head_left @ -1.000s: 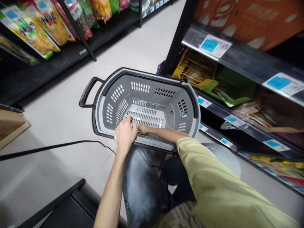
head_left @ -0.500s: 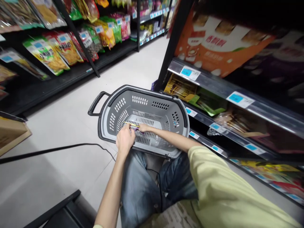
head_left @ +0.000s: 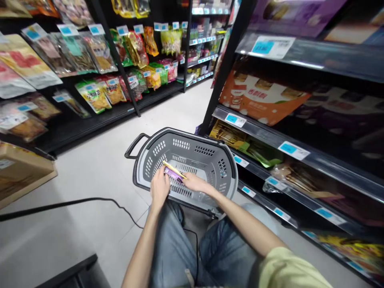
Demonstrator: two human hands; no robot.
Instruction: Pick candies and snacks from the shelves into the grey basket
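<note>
A grey shopping basket (head_left: 207,142) with a black rim and handle stands in front of my knees. Over its opening, my left hand (head_left: 160,186) grips the left end of some thin snack packets. One packet edge (head_left: 174,169) is yellow, and a purple packet (head_left: 173,174) lies just under it. My right hand (head_left: 195,183) pinches the right end of the same packets. Whether these are two packets or one with two colours I cannot tell for sure. Through the slots the basket's floor shows below my hands.
Shelves (head_left: 252,120) of boxed and bagged goods rise close on my right. Across the aisle, a black rack (head_left: 99,122) holds several snack bags. A cardboard box (head_left: 27,172) stands at the left. A black cord (head_left: 90,200) crosses the pale floor towards my legs.
My view has tipped up, showing more of the shelves. The packets have turned, so more of the purple side shows. Both hands stay over the basket.
</note>
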